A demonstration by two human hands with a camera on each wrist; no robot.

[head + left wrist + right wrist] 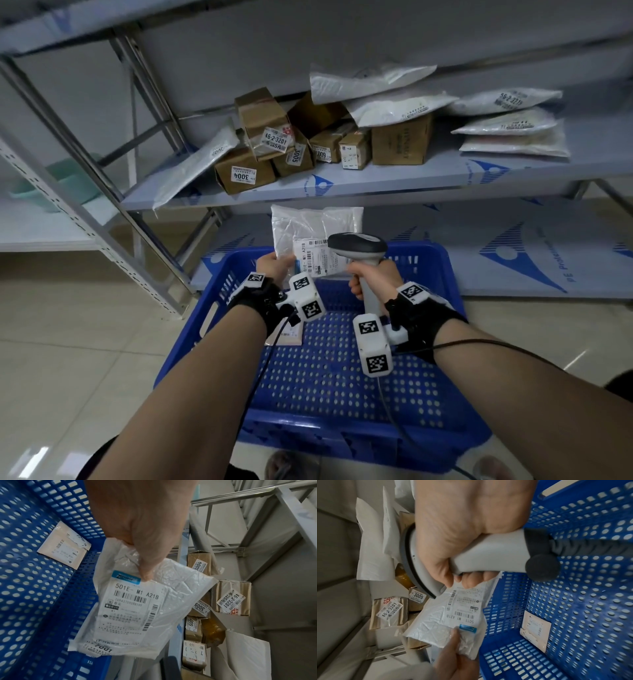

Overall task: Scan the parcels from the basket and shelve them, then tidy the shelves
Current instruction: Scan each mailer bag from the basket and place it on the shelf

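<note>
My left hand (274, 265) pinches a white plastic parcel (308, 229) by its near left corner, thumb (145, 566) on its face, holding it up over the far rim of the blue basket (212, 301). Its shipping label (130, 605) reads 501E M1 A21B. My right hand (371, 277) grips the handle of a grey barcode scanner (356, 245), whose head sits just over the label's right part. In the right wrist view the scanner (488, 555) points down at the parcel (440, 622). One small beige envelope (63, 546) lies flat in the basket near its left wall.
The middle shelf (394, 180) holds several brown boxes (245, 171) with number stickers and white mailers (513, 130). A lower shelf board (513, 253) runs behind the basket. Metal uprights (78, 212) stand at left. The scanner's cable (445, 346) trails over my right forearm.
</note>
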